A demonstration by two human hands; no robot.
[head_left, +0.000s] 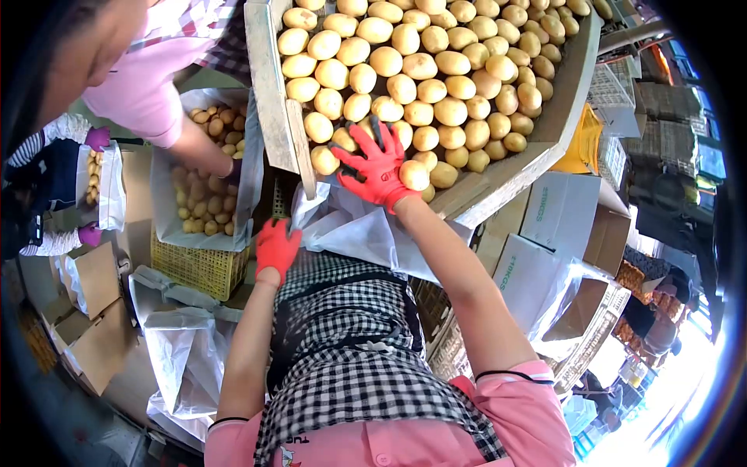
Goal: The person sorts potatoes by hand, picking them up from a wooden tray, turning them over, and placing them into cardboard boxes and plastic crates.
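Note:
Many yellow potatoes (451, 62) fill a wooden trough (537, 159) at the top of the head view. My right hand (376, 167), in a red glove with dark fingertips, lies with fingers spread on the potatoes by the trough's lower lip. One potato (414, 175) sits against the side of that hand. Lower left, my left hand (278, 247), also red-gloved, has curled fingers beside a white plastic liner (350, 229) that hangs below the trough. What those fingers hold, if anything, is hidden.
At left a co-worker's arm (198, 144) reaches into a lined crate of potatoes (167, 198), above a yellow plastic crate (194, 268). Another person's purple gloves (90, 233) are by a smaller lined box (113, 187). Cardboard cartons (537, 265) stand at right.

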